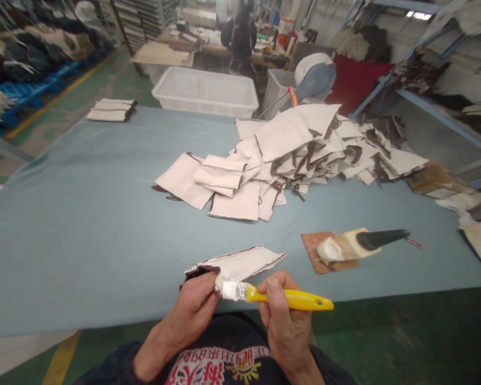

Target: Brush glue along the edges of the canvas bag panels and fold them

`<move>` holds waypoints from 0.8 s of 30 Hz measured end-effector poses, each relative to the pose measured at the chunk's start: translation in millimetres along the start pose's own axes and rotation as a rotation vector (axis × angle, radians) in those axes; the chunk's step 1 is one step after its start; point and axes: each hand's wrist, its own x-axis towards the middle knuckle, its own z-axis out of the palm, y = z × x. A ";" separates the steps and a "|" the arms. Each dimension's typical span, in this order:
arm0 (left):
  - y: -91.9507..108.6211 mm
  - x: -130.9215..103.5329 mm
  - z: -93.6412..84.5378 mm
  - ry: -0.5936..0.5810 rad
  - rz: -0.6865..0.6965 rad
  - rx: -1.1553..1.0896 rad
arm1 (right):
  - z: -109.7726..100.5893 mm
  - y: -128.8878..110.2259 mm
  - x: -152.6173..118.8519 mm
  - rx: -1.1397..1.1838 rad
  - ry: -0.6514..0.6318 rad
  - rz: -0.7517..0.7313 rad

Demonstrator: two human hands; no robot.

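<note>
My left hand (pixel 196 305) pinches the near edge of a cream fabric piece (pixel 244 264) with dark brown trim, close to the table's front edge. In my right hand (pixel 284 315) is a paintbrush (pixel 300 299) with a yellow handle and a metal band. Its white-coated bristles point left and touch the fabric beside my left fingertips. To the right, a white-smeared container (pixel 340 247) with a dark handle sticking out lies on a brown board (pixel 315 256).
A large heap of cream pieces (pixel 284 136) with brown edging covers the table's far right. A small stack (pixel 111 109) lies at the far left corner. Beyond the table stand a white plastic tub (pixel 204 91) and a person (pixel 242 40). Shelving (pixel 444 123) borders the right side.
</note>
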 end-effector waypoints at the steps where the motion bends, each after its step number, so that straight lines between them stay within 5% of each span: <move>1: -1.5 -1.1 -2.7 -0.008 0.011 -0.006 | 4.1 -0.5 -2.7 -0.001 0.016 0.022; 7: -7.0 -3.9 -13.2 0.043 0.135 0.045 | 13.0 -3.0 -5.9 0.007 0.124 -0.072; 16: -13.6 -1.4 -16.9 0.049 0.189 -0.076 | 37.3 -6.4 -30.7 0.042 0.073 0.100; 19: -7.4 2.9 -18.8 0.039 0.112 -0.144 | 30.6 -8.7 -24.3 0.077 0.080 0.089; 24: 3.3 10.4 -28.2 -0.046 -0.232 -0.332 | 10.7 -11.7 -5.8 0.135 0.119 -0.136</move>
